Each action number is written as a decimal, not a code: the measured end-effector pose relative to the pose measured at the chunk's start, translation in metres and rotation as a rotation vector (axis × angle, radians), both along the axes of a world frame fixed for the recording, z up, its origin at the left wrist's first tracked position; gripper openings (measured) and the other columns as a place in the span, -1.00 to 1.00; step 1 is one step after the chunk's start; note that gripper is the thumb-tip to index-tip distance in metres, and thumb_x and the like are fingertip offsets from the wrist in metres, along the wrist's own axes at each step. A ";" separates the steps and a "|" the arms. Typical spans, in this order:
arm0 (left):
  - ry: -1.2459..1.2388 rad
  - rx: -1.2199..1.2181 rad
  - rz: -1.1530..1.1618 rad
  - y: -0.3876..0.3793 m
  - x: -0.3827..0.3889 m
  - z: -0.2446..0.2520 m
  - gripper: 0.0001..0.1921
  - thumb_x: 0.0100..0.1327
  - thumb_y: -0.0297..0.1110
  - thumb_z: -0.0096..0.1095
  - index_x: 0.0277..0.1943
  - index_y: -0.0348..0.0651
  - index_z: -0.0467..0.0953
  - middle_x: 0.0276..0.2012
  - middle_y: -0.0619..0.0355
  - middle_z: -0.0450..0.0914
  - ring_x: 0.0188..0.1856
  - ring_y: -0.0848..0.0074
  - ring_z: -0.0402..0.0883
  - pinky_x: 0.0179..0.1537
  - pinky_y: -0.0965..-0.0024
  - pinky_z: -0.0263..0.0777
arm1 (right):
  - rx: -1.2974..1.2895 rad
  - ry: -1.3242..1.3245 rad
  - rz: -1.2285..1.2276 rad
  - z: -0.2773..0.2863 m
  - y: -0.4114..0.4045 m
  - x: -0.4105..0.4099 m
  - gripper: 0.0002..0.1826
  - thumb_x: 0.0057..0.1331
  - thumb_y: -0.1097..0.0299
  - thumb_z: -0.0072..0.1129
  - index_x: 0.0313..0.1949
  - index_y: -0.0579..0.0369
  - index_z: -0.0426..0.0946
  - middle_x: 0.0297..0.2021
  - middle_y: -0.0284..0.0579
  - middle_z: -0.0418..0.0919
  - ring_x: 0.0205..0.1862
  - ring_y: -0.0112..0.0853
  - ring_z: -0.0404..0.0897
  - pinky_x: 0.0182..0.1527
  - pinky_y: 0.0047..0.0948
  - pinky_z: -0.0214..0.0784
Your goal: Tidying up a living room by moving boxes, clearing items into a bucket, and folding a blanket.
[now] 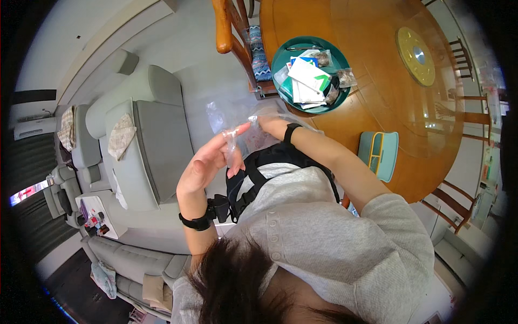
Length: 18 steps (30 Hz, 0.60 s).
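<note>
A clear plastic bag [259, 135] spans the space between my hands, in front of my waist. My left hand [210, 162] has a strip of the film looped over its fingers, with the index finger pointing toward the right hand. Thin film drapes over and around my right hand [269, 124], and some trails along the forearm. The right fingers are mostly hidden, so their grip is unclear. Reddish marks show faintly through the lower part of the bag, but what they are cannot be told. Both wrists wear black straps.
A round wooden table [412, 178] stands ahead and right, bearing a green round tray [279, 60] of papers, a pen and small filled bags. A teal container with a yellow handle [368, 152] sits near its edge. A wooden chair [238, 52] adjoins the table; grey sofas [162, 141] are left.
</note>
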<state>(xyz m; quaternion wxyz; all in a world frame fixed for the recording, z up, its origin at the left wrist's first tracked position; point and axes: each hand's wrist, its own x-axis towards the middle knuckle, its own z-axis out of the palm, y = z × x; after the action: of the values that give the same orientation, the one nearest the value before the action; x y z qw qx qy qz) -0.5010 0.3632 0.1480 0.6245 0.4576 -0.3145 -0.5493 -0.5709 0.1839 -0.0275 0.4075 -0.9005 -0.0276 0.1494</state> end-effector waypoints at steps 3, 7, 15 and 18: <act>-0.031 0.036 0.006 0.000 0.000 0.001 0.10 -0.14 0.53 -0.25 0.18 -0.44 0.05 -0.57 0.22 0.31 -0.53 0.60 0.30 -0.30 0.49 0.29 | -0.011 0.019 0.002 -0.005 0.000 -0.011 -0.59 0.00 0.33 0.07 -0.12 0.16 0.36 -0.26 0.04 0.49 -0.24 -0.12 0.49 -0.22 -0.27 0.33; -0.057 0.070 -0.008 -0.004 0.000 -0.001 0.10 -0.14 0.53 -0.23 0.18 -0.43 0.06 -0.56 0.22 0.32 -0.52 0.60 0.29 -0.29 0.49 0.28 | -0.034 0.042 -0.016 -0.010 -0.002 -0.020 -0.59 0.00 0.33 0.08 -0.12 0.16 0.36 -0.26 0.04 0.49 -0.24 -0.12 0.49 -0.22 -0.27 0.33; -0.026 0.044 -0.023 -0.009 0.000 -0.004 0.08 -0.13 0.51 -0.22 0.18 -0.41 0.06 -0.56 0.23 0.31 -0.52 0.61 0.29 -0.28 0.47 0.27 | -0.111 0.099 -0.082 -0.012 0.005 -0.029 -0.59 -0.01 0.33 0.08 -0.12 0.15 0.35 -0.27 0.04 0.49 -0.25 -0.11 0.49 -0.22 -0.26 0.33; -0.058 0.053 -0.019 -0.012 0.000 -0.004 0.08 -0.13 0.51 -0.21 0.18 -0.41 0.06 -0.56 0.23 0.31 -0.51 0.61 0.29 -0.27 0.46 0.27 | -0.137 0.122 -0.098 -0.016 0.006 -0.022 -0.59 -0.01 0.33 0.08 -0.13 0.15 0.34 -0.27 0.04 0.49 -0.25 -0.11 0.49 -0.22 -0.26 0.33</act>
<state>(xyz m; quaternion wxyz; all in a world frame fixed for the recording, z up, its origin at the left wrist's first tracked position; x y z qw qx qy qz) -0.5008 0.3515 0.1443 0.5975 0.4869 -0.3221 -0.5497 -0.5931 0.1899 -0.0435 0.3529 -0.9157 0.0514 0.1854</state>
